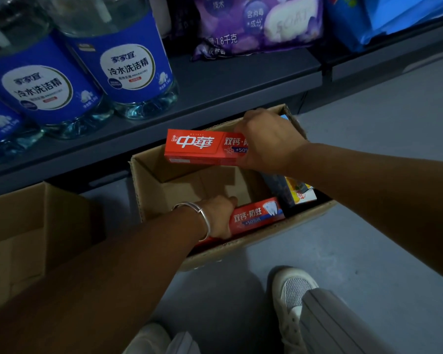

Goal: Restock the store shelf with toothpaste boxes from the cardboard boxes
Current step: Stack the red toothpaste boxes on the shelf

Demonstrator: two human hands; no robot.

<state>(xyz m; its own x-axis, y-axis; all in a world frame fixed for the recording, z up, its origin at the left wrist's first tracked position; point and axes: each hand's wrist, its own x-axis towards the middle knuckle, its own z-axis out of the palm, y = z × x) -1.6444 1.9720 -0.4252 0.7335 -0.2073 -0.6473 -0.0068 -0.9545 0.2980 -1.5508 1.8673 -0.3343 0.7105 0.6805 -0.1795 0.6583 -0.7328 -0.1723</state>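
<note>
Nearest you, your white shoe (293, 297) rests on the grey floor (356, 238), just below the open cardboard box (241, 247). Your left hand (219, 217), a silver bangle (202, 218) at its wrist, reaches into that box and curls its fingers round one end of a red toothpaste box (257, 215) lying along the near wall. Just right of that hand, darker and yellow packs (296, 191) stand in the box's right part. Beyond, your right hand (269, 143) grips the right end of a second red toothpaste box (202, 146), held level above the box's far side. To the left of your left arm sits another cardboard box (23, 226). Farther out, past both hands, the dark shelf (228, 83) carries blue-labelled detergent bottles (128, 70) and a purple bag (256, 24).
</note>
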